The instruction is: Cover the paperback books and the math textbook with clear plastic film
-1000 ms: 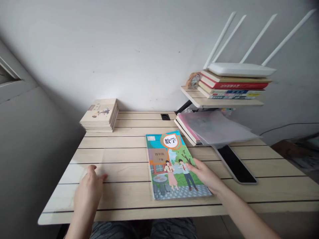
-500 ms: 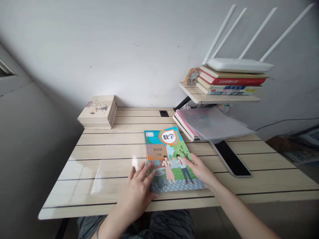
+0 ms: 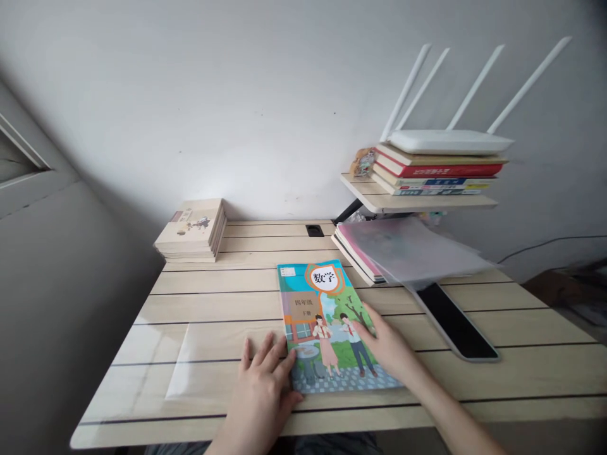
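Observation:
A mathematics textbook (image 3: 327, 341) with a colourful cover of two children lies flat and closed on the wooden desk (image 3: 227, 278). Along its lower left edge rests my left hand (image 3: 265, 385), palm down, fingers spread, with the thumb at the book's bottom corner. My right hand (image 3: 386, 344) is at the right edge, its thumb on the cover and its other fingers along the side, partly hidden; it grips that edge.
A stack of beige books (image 3: 192, 230) stands at the back left. To the right lie a phone (image 3: 458, 325) and papers under a translucent sheet (image 3: 417, 249). A raised shelf (image 3: 427, 203) carries books (image 3: 436, 172) and a white router (image 3: 450, 141).
The view has tilted up, so everything sits lower in the picture. My left fingers have slid slightly off the cover to the book's left side. The right hand stays at its edge.

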Demonstrator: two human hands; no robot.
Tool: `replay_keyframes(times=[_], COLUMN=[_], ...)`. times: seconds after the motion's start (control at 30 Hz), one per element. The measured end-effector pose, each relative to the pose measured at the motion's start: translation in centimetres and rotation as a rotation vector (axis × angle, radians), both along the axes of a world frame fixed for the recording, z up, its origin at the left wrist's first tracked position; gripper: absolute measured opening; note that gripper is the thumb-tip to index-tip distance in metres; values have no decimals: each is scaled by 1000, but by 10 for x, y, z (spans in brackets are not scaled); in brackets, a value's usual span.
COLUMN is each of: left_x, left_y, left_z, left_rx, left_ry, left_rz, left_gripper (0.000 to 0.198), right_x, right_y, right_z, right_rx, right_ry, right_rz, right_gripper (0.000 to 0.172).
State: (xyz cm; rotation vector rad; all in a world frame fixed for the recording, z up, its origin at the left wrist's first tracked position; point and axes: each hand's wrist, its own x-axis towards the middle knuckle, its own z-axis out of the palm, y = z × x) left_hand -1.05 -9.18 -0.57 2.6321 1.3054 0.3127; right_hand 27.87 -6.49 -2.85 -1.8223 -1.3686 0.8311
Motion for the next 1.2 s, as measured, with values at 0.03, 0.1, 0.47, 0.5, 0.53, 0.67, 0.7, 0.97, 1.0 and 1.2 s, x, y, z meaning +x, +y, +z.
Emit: replay_keyframes(times=[0.03, 0.1, 0.47, 0.5, 0.53, 0.67, 0.7, 0.97, 1.0, 1.2], left_x=[0, 1, 5, 6, 6, 8, 9, 8, 9, 18], left_y=[0, -1, -4, -5, -5, -7, -7, -13, -14, -22], left_z=[1, 1, -5, -5, -5, -5, -5, -8, -8, -6], left_rx=[-1, 2, 69, 74, 78, 71, 68, 84, 97, 150], left_ry=[0, -7, -33, -34, -33, -22, -18, -49, -65, -242], left_rz=[3, 12, 37, 42, 47, 65, 65, 45, 43, 50], left_gripper=[60, 60, 55, 54, 54, 54, 54, 69, 73, 78], right_x=[-1, -4, -14, -15, -15, -16, -15, -28, -34, -72], right_y=[-1, -3, -13, -13, -13, -14, -13, 4, 6, 20], right_z=[1, 4, 13, 14, 14, 23, 27, 100, 108, 108], right_rx=[-16, -51, 149, 171, 190, 228, 217, 47, 51, 59], right_ry=[-108, -339, -793, -810, -828, -812, -751, 231, 258, 317], right_rz=[-5, -3, -1, -8, -15, -48, -57, 234, 251, 602], right_gripper=[55, 55, 30, 29, 28, 29, 30, 50, 52, 51])
